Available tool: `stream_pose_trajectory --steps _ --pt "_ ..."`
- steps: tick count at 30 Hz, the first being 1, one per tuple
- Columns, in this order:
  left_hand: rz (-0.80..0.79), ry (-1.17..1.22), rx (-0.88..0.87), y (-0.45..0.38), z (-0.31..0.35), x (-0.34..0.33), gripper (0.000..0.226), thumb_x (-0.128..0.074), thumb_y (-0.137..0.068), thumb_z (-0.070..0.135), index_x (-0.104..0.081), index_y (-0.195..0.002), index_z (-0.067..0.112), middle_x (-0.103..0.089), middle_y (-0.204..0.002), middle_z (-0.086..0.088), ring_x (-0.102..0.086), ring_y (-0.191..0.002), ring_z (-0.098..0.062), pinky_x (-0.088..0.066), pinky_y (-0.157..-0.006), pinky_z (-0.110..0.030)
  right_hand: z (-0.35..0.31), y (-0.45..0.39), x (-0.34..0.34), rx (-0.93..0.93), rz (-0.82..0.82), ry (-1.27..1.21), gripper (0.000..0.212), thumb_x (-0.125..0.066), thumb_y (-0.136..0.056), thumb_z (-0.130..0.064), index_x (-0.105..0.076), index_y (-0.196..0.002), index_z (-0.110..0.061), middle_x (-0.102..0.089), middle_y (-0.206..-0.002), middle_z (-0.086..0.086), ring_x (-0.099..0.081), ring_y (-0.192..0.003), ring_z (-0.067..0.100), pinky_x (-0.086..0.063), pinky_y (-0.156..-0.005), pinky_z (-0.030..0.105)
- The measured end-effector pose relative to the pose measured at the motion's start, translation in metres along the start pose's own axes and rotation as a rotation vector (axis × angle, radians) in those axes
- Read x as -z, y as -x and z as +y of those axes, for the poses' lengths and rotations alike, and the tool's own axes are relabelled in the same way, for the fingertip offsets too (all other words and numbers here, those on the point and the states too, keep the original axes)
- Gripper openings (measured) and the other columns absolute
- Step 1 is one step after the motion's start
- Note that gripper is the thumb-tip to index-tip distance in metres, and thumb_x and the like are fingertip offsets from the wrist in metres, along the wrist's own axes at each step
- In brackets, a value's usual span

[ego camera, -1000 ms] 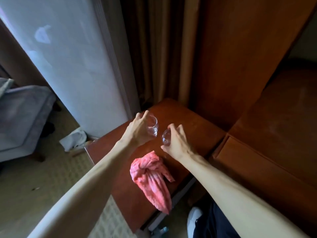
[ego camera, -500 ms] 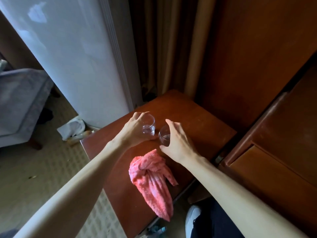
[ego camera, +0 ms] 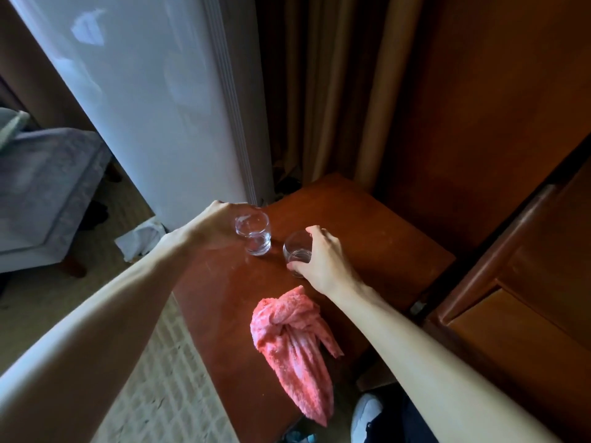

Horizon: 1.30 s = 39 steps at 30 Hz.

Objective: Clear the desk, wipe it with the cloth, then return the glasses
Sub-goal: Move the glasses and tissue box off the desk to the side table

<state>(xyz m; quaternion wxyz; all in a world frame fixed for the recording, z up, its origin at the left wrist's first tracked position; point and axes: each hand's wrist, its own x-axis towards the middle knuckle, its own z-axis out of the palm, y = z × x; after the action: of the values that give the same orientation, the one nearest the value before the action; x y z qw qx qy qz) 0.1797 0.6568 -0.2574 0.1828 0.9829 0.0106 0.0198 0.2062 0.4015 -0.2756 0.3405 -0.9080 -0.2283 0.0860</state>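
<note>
On wooden desk (ego camera: 367, 231), pink cloth (ego camera: 294, 343), two glasses (ego camera: 252, 233)

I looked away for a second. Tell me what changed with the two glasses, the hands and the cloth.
Both hands carried the glasses down and apart. The left hand now holds the left glass near the desk's left edge; the right hand grips the right glass, which looks set on the wood. Neither is let go. The pink cloth stayed bunched at the near edge, hanging over it.

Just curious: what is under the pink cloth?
The pink cloth lies bunched on the wooden desk, its tail hanging over the front edge. Only desk shows around it; whatever lies beneath the bunch is covered.
</note>
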Motion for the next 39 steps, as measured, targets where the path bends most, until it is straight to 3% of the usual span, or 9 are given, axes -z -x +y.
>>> stream_pose_trajectory --steps 5,9,13,19,23,26,31,39 --pt "-0.002 -0.016 -0.017 -0.006 -0.009 -0.005 0.061 -0.086 -0.067 0.041 -0.065 -0.124 0.038 -0.073 -0.103 0.016 -0.068 -0.089 -0.006 -0.048 -0.08 -0.017 -0.024 -0.013 -0.025 0.034 0.022 0.013 0.081 -0.087 -0.079 -0.026 -0.044 -0.145 -0.008 -0.052 -0.143 0.011 -0.053 -0.131 0.028 -0.049 -0.101 0.034" --pt "0.009 -0.03 -0.034 -0.01 -0.01 -0.007 0.064 -0.088 -0.066 0.039 -0.065 -0.126 0.036 -0.074 -0.106 0.014 -0.069 -0.091 -0.008 -0.05 -0.082 -0.02 -0.027 -0.01 -0.041 0.047 0.042 -0.03 0.071 -0.092 -0.072 -0.032 -0.053 -0.128 -0.012 -0.06 -0.13 0.008 -0.061 -0.118 0.026 -0.054 -0.095 0.039" --pt "-0.008 -0.038 -0.022 -0.01 -0.011 -0.006 0.065 -0.088 -0.066 0.039 -0.064 -0.126 0.036 -0.073 -0.105 0.015 -0.067 -0.09 -0.007 -0.049 -0.08 -0.02 -0.025 -0.007 -0.044 0.057 0.057 -0.05 0.068 -0.092 -0.071 -0.033 -0.054 -0.125 -0.014 -0.061 -0.129 0.006 -0.061 -0.117 0.024 -0.053 -0.095 0.037" --pt "-0.061 -0.156 0.013 -0.011 0.006 0.002 0.065 -0.087 -0.068 0.041 -0.06 -0.127 0.036 -0.073 -0.1 0.009 -0.068 -0.088 -0.016 -0.057 -0.077 -0.032 -0.03 -0.006 -0.041 0.024 0.015 -0.006 0.079 -0.09 -0.073 -0.034 -0.047 -0.135 -0.01 -0.056 -0.135 0.01 -0.059 -0.121 0.028 -0.053 -0.098 0.039" --pt "-0.092 -0.299 0.03 -0.002 0.039 0.018 0.059 -0.082 -0.073 0.041 -0.055 -0.126 0.045 -0.071 -0.108 0.01 -0.071 -0.095 -0.019 -0.058 -0.073 -0.034 -0.048 -0.007 -0.02 0.009 -0.146 0.106 0.097 -0.085 -0.08 -0.035 -0.029 -0.153 -0.007 -0.043 -0.151 0.016 -0.046 -0.138 0.034 -0.04 -0.11 0.04" --pt "-0.093 -0.412 -0.01 0.005 0.069 0.039 0.067 -0.075 -0.081 0.043 -0.047 -0.142 0.041 -0.06 -0.135 0.014 -0.065 -0.115 -0.02 -0.058 -0.084 -0.04 -0.064 -0.006 0.006 0.063 -0.16 0.197 0.088 -0.079 -0.085 -0.043 -0.031 -0.15 -0.009 -0.045 -0.147 0.017 -0.048 -0.136 0.036 -0.042 -0.106 0.042" --pt "0.039 -0.407 -0.009 0.02 0.143 0.101 0.058 -0.073 -0.08 0.042 -0.053 -0.135 0.039 -0.065 -0.124 0.009 -0.065 -0.111 -0.024 -0.057 -0.079 -0.039 -0.086 0.017 0.088 0.241 0.025 0.312 0.055 -0.069 -0.093 -0.041 -0.047 -0.135 -0.013 -0.053 -0.132 0.012 -0.054 -0.127 0.034 -0.046 -0.096 0.042" --pt "0.412 -0.119 -0.235 0.074 0.333 0.104 0.041 -0.064 -0.087 0.049 -0.056 -0.127 0.044 -0.063 -0.12 0.019 -0.066 -0.103 -0.02 -0.055 -0.075 -0.038 -0.036 0.121 0.276 0.225 0.257 0.377 0.062 -0.065 -0.095 -0.049 -0.045 -0.146 -0.019 -0.046 -0.144 0.011 -0.05 -0.131 0.035 -0.049 -0.1 0.048"
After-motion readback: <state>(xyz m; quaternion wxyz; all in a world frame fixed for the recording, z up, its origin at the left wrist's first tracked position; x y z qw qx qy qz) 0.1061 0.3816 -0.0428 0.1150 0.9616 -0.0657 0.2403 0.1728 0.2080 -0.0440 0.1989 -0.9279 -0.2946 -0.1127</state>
